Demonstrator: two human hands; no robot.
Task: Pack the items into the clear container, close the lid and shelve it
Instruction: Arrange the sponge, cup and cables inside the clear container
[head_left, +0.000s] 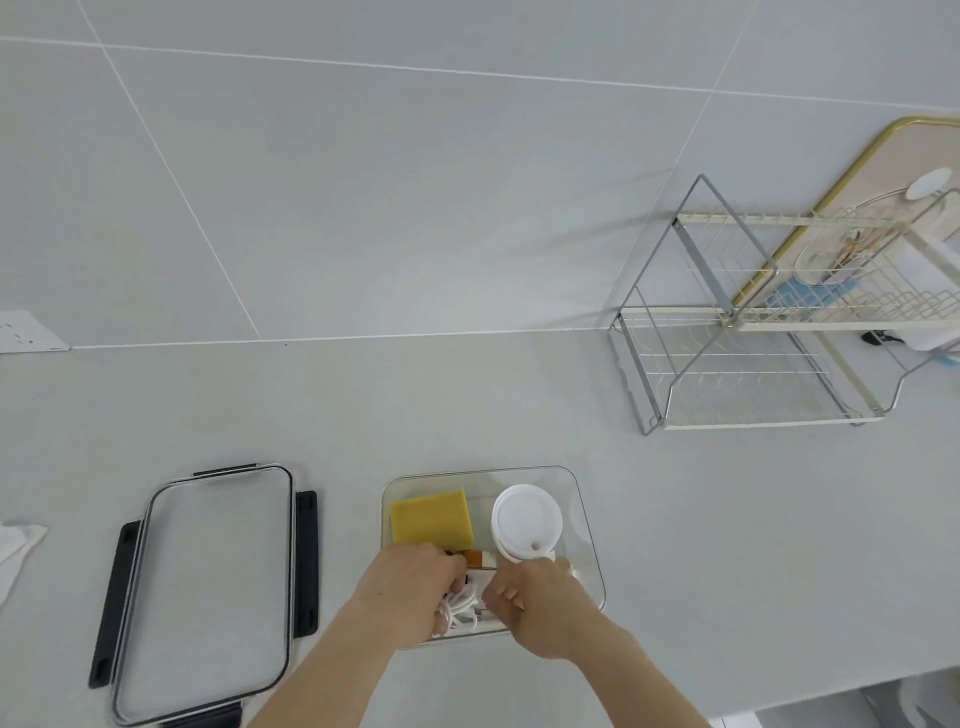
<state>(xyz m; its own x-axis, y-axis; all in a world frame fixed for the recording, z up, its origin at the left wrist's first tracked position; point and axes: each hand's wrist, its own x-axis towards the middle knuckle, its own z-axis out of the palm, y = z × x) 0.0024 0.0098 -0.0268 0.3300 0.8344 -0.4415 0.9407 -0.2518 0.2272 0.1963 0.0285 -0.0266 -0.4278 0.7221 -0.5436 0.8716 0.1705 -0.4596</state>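
Note:
The clear container (582, 499) sits on the counter in front of me, lid off. Inside it lie a yellow sponge (430, 519) at the back left and a white round cup with a lid (525, 521) at the back right. A small orange-brown item (470, 558) shows between them, mostly hidden. My left hand (402, 590) and my right hand (540, 605) are both down in the near end of the container, fingers curled around a coiled white cable (460, 608). The clear lid with dark clips (208, 587) lies flat to the left.
A two-tier wire shelf rack (727, 353) stands at the back right against the tiled wall, its lower tier bare, with a cutting board and dishes behind. A white cloth (18, 545) lies at the left edge. A wall socket (28, 332) sits far left.

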